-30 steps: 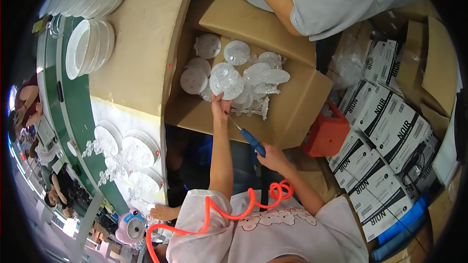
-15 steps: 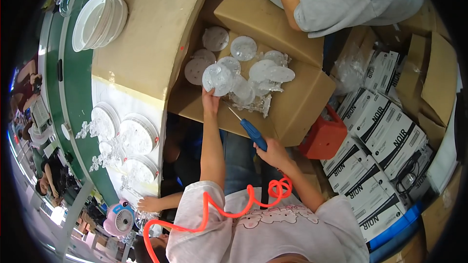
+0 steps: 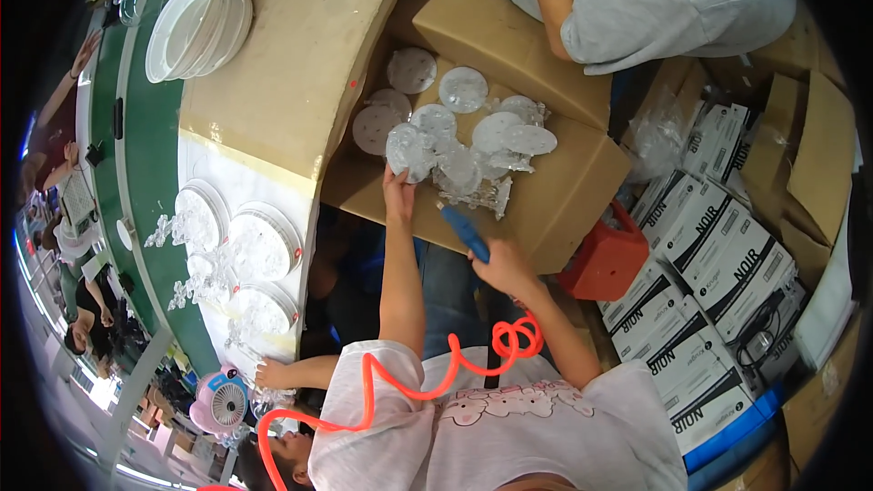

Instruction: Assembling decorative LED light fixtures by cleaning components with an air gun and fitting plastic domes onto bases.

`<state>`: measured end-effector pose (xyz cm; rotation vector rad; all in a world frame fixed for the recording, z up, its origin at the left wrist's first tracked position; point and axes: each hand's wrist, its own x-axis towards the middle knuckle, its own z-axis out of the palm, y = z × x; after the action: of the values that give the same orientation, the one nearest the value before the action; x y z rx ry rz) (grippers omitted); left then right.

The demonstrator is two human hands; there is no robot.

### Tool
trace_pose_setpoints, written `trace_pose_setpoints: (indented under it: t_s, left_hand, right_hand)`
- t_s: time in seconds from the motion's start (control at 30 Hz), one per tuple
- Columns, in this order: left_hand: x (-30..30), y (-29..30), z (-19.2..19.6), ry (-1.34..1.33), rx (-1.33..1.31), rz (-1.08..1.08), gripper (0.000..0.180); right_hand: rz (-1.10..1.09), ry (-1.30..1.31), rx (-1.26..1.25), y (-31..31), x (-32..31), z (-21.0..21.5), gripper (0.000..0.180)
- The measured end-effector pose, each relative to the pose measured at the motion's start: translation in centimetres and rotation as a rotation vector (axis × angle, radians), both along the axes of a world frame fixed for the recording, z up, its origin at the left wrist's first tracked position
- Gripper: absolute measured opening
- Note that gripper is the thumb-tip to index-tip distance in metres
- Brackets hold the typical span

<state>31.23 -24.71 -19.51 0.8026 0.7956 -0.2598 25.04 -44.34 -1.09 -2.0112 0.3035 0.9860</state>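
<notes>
My left hand pinches the edge of a clear, round plastic piece over the near side of an open cardboard box. In my right hand, the fingers wrap a slim blue-handled tool, which points up and left toward that piece. Its tip is hard to make out against the box. Inside the box lie several pale round discs and clear lumpy plastic parts.
At left, a table bears white round dishes and clear disc parts; another person's hand touches parts there. An orange coiled hose crosses before me. A red container, printed cartons and another person's sleeve are right.
The blue-handled tool has shifted slightly left and its thin metal tip shows less. My left hand still holds the plastic piece, now turned a little. The view has shifted slightly.
</notes>
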Motion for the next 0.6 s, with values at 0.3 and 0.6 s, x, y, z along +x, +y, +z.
trace_pose_setpoints:
  t_s: [0.3, 0.6]
  left_hand:
    - [1.0, 1.5, -0.9, -0.041, -0.187, 0.189, 0.058]
    - [0.5, 2.4, -2.1, -0.039, -0.216, 0.16, 0.064]
  right_hand:
    - [-0.134, 0.111, 0.076, 0.1, -2.4, -0.6, 0.016]
    - [-0.2, 0.18, 0.099, -0.3, -2.8, -0.5, 0.013]
